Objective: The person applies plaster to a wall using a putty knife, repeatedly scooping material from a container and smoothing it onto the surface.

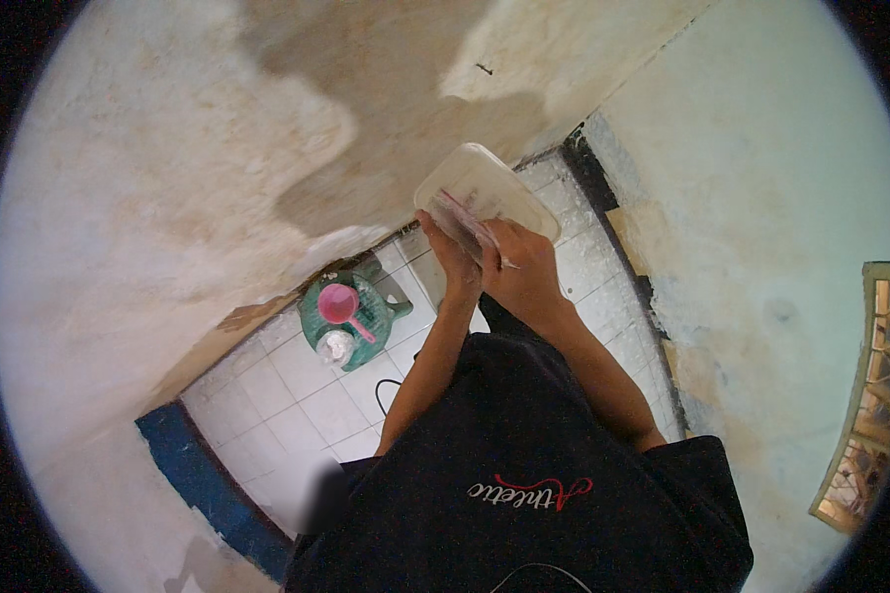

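Note:
Both of my hands are raised in front of me around a clear plastic container [480, 186], flat and rectangular with rounded corners. My left hand [452, 259] grips its lower left edge from beneath. My right hand [524, 269] holds its lower right side, and a thin pale pink strip or stick [475, 225] lies across the container by my fingers. What the container holds cannot be made out. My dark shirt fills the lower middle of the view.
Below lies a white tiled floor [307, 395] with a green plastic bucket [354, 316] holding a pink scoop [339, 303]. Stained plaster walls rise at left and right. A blue threshold [203, 474] edges the tiles at lower left. A barred window [875, 395] is at right.

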Demonstrator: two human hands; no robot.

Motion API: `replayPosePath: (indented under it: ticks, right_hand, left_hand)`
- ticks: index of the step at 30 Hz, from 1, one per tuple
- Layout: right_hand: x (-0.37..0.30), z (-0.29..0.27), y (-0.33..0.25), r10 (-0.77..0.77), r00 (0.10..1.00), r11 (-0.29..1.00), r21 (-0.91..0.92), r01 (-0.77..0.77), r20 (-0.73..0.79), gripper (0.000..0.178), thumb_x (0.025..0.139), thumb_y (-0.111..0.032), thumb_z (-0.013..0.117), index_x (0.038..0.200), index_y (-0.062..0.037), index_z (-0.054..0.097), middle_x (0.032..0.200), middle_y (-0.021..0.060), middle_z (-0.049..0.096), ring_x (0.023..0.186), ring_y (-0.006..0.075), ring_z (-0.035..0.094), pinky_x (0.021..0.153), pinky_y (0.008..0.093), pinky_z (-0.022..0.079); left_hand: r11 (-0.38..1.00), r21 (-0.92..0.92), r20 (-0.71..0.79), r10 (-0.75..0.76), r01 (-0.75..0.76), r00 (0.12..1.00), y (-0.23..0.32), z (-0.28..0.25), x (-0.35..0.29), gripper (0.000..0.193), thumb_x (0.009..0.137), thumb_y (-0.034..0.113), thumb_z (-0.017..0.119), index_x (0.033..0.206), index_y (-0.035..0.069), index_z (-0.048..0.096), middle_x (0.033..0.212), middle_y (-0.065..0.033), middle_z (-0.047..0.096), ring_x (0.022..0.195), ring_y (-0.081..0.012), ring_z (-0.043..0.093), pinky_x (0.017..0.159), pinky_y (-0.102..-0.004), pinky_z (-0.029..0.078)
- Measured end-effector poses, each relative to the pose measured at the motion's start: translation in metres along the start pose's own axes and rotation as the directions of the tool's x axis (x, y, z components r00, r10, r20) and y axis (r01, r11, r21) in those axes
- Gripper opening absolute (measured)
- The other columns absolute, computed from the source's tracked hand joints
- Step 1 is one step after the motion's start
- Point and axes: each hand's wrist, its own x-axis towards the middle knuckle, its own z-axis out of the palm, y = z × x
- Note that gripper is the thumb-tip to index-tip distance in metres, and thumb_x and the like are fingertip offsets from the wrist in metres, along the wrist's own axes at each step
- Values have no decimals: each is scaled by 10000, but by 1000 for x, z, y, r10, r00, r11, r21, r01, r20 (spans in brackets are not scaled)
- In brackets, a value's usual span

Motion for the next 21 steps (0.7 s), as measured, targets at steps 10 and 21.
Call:
replayPosePath:
  ticks: [10,21]
  right_hand:
    - [1,7,20,-20,1000,997,74,21,-16,131,801,-49,568,890,33,619,790,222,633,745,404,625,634,430,495]
    - [0,11,15,-43,999,997,60,43,-4,142,779,-10,592,910,26,634,796,222,637,681,379,625,586,393,491]
  left_hand:
    - [989,-81,12,-127,128,992,9,2,-7,688,935,639,301,1388,129,387,1318,-121,492,1177,-271,487,1002,-405,407]
    - [992,-24,-4,-125,125,992,14,4,-9,696,932,652,263,1416,156,328,1358,-107,456,1215,-299,463,1027,-434,391]
